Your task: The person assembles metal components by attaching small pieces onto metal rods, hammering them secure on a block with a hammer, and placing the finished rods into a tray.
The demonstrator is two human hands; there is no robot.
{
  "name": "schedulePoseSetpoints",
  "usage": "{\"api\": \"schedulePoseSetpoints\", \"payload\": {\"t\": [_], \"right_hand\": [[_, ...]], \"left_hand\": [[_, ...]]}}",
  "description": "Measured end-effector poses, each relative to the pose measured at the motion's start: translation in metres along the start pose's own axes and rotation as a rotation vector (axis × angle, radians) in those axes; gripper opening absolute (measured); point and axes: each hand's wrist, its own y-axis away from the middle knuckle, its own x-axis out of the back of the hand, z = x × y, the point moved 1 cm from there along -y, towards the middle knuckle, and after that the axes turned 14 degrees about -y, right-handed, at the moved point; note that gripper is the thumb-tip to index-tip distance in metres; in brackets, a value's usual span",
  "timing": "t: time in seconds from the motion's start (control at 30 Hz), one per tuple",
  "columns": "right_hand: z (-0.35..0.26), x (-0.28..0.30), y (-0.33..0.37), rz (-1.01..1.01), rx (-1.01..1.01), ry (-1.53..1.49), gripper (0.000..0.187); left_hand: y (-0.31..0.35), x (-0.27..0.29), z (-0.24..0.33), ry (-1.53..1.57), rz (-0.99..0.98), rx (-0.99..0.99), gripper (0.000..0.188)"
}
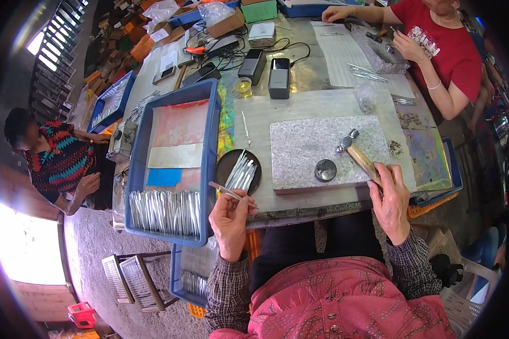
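Note:
My left hand (229, 221) is closed in a pinch round a slim metal piece (223, 190), just in front of a round dark dish (222, 169). Similar silvery slim pieces (242, 173) lie heaped in that dish. The fingers of my right hand (392, 199) grip the wooden handle end of a hammer (363, 161). Its metal head is over a speckled stone slab (305, 138). Near the slab's front edge sits a small round metal block (325, 170), left of the hammer. One more slim piece (246, 127) lies on the table behind the dish.
At left, a blue tray (213, 130) holds a dense row of slim metal pieces. Behind are power banks (279, 79), cables and a small yellow cup (243, 87). A co-worker in red (452, 56) sits across at right; another person (56, 152) is at far left.

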Motion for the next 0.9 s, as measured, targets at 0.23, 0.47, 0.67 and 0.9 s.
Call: {"api": "schedulePoseSetpoints", "payload": {"t": [0.23, 0.47, 0.67, 0.9], "right_hand": [[-0.002, 0.003, 0.0, -0.005, -0.011, -0.016, 0.039], [-0.001, 0.004, -0.001, -0.019, -0.02, -0.013, 0.039], [0.001, 0.004, -0.001, -0.012, -0.007, -0.002, 0.039], [-0.001, 0.004, 0.0, -0.03, -0.018, -0.015, 0.038]], "left_hand": [[-0.022, 0.016, 0.01, -1.526, 0.165, -0.569, 0.016], [-0.029, 0.008, -0.004, -1.778, 0.123, -0.517, 0.015], [-0.028, 0.005, -0.001, -1.754, 0.136, -0.545, 0.017], [-0.037, 0.001, 0.001, -1.607, -0.005, -0.465, 0.053]]}}
